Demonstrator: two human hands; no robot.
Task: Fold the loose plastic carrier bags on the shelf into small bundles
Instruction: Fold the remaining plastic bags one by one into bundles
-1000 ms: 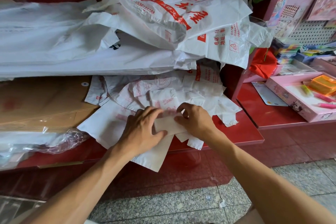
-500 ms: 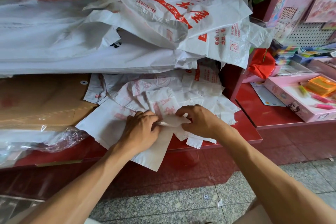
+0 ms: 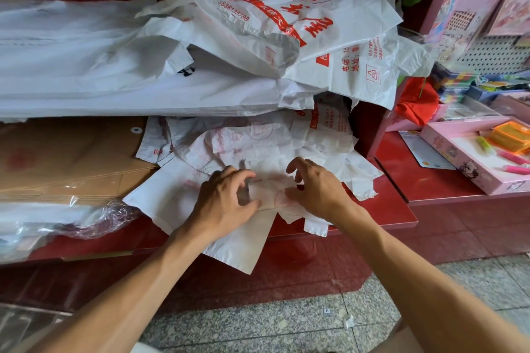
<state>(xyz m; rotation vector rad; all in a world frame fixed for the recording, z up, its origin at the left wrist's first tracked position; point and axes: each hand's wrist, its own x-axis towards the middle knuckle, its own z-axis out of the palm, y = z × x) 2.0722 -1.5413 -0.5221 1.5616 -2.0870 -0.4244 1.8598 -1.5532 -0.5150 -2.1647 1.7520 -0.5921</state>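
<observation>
Many bags (image 3: 258, 149) cover red shelf (image 3: 381, 209).

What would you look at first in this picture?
First, the big heap of white plastic carrier bags with red printing piled on the upper shelf. Below it, the left hand and right hand press a small folded white bag bundle on the dark red shelf. At the far right sits a pink stationery box.

folded bag (image 3: 269, 195) partly hidden under both hands, left hand (image 3: 222, 203) blurred, cardboard (image 3: 71, 157) cut off at left edge
</observation>
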